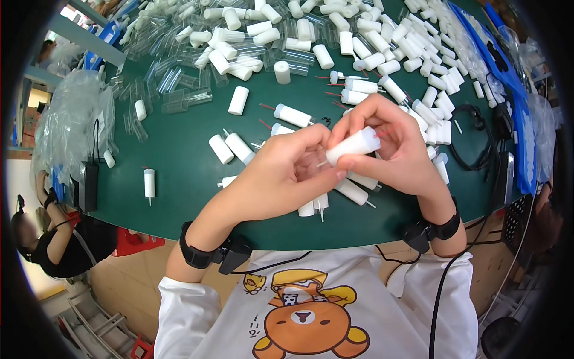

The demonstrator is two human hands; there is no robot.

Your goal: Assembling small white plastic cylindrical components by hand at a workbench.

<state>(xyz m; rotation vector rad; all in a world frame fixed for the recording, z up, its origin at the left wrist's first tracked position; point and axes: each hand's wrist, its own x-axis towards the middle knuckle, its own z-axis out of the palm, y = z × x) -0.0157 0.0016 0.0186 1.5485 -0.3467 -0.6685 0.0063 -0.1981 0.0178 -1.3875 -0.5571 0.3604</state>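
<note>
In front of my chest, both hands hold a white cylinder [351, 147] with a pale blue end cap and a thin pin at its other end. My right hand [394, 146] grips it between thumb and curled fingers near the blue cap, where red wires show faintly. The fingers of my left hand [281, 170] close round the pin end, its thumb reaching under the cylinder; that hand is slightly blurred. Similar pinned cylinders [351, 191] lie on the table beneath my hands. Others with red wires [293, 115] rest just beyond them.
Across the back of the green table [179, 209] spread many plain white cylinders [282, 72] and clear tubes [170, 78]. One wired cylinder [149, 183] stands apart at left. A plastic bag [78, 125] sits at the left edge, a black cable [472, 140] at right. Another person [66, 245] is at far left.
</note>
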